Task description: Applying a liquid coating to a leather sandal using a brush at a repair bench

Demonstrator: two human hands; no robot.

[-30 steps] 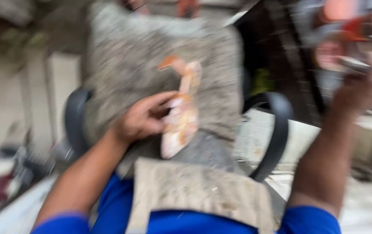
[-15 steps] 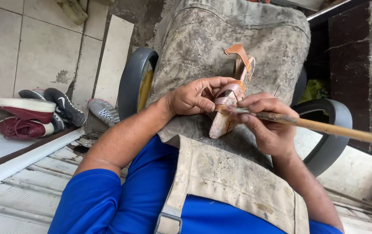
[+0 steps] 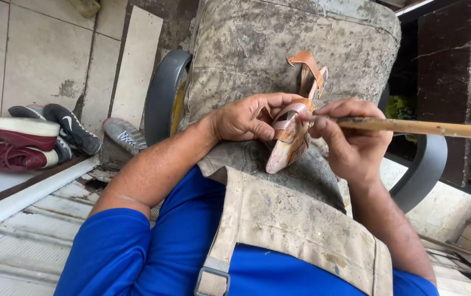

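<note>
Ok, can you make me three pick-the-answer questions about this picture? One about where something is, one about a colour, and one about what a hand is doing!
1. Where are the shoes?
A. On the floor at the left
B. On the person's lap
C. Hanging on the wall

2. What colour are the sleeves?
A. Yellow
B. Blue
C. White

3. What is the right hand doing?
A. Lying flat and empty
B. Holding a long wooden stick
C. Holding a cup

Answers:
1. A: the shoes lie together on the floor at the left edge.
2. B: both sleeves under the stained apron are bright blue.
3. B: its fingers pinch the wooden stick, whose tip meets the tan sandal that the left hand holds.
</note>
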